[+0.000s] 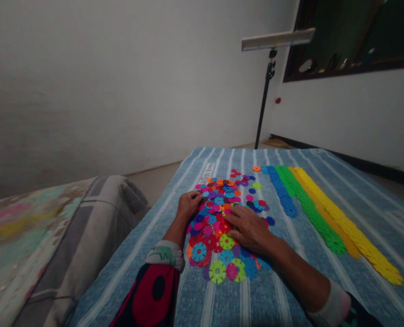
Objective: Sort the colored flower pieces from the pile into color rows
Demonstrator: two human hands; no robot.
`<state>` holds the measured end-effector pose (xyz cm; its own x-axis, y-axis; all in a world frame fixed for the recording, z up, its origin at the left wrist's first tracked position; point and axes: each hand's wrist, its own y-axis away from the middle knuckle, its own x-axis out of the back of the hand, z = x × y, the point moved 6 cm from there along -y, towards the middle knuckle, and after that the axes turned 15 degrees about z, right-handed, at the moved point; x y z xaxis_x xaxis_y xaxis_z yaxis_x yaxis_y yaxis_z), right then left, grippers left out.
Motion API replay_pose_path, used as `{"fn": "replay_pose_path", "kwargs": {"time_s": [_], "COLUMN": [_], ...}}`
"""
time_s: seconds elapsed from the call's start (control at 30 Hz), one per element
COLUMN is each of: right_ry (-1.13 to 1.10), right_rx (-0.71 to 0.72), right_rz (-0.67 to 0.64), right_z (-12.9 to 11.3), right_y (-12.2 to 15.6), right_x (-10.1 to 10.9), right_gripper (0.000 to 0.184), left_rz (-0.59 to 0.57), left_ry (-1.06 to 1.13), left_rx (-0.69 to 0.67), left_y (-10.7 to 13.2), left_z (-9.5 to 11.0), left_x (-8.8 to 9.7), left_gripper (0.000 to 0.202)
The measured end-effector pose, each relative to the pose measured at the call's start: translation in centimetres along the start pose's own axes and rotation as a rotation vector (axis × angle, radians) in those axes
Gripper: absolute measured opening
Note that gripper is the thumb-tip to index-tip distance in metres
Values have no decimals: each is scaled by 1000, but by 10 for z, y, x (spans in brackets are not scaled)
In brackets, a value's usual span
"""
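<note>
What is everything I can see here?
Mixed discs: too many to count, many colours, cloth's middle
Disc rows: four, blue, green, orange, yellow, right of the mixed discs
Striped cloth: one, blue and white, beneath the discs
Covered surface: one, grey with a multicoloured part, left
Stand: one, black, beyond the cloth
Bar: one, pale, atop the stand
Round object: one, red, by the stand
Window: one, dark, upper right; small objects along its bottom unclear
Walls: two, whitish, background
Sleeves: two, dark, left one with red, grey cuffs
Left hand: one, bare, at the mixed discs' left edge
Right hand: one, bare, over their right side
</note>
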<state>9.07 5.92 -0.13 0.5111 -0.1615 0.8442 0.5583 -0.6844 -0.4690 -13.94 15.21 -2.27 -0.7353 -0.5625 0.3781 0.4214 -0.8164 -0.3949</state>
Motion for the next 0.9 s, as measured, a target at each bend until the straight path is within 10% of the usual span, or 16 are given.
{"fn": "replay_pose_path", "kwargs": {"time_s": [0.9], "right_ry": [-125], "right_rx": [387], "right_rz": [67], "right_z": [-63], "right_y": [12], "right_x": [-8], "right_gripper": [14], "left_rz": [-5], "left_ry": [-6], "left_rx": [11], "left_y": [1], "left_z": [2], "left_x": [0], "left_gripper": [22]}}
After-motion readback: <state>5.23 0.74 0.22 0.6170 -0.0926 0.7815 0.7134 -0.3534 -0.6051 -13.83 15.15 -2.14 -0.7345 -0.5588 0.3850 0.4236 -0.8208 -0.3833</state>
